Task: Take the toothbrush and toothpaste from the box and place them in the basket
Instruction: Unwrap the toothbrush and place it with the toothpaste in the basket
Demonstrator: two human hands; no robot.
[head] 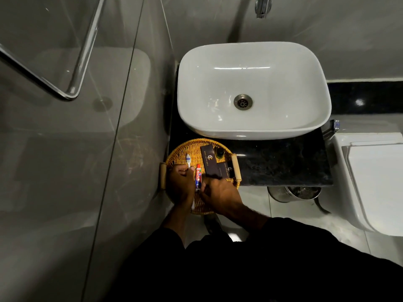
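Holding the toothbrush (188,160) bristles-far in your closed left hand (182,184), your right hand (218,192) pinches the red toothpaste (198,175), lengthwise near-to-far, over the basket (183,150); its label is unreadable.

Non-task items you see: a white basin (253,88) with a metal drain (243,102) sits on the black stone surface (283,166), its front edge overhanging part of that slab. A chrome fitting (263,6) projects from the grey wall above the basin. Left of the surface stands a glass panel (65,138) carrying a chrome bar (74,68). Right of the surface, a white toilet (375,182). Below the slab's front edge, a steel bin (294,194) on the floor.
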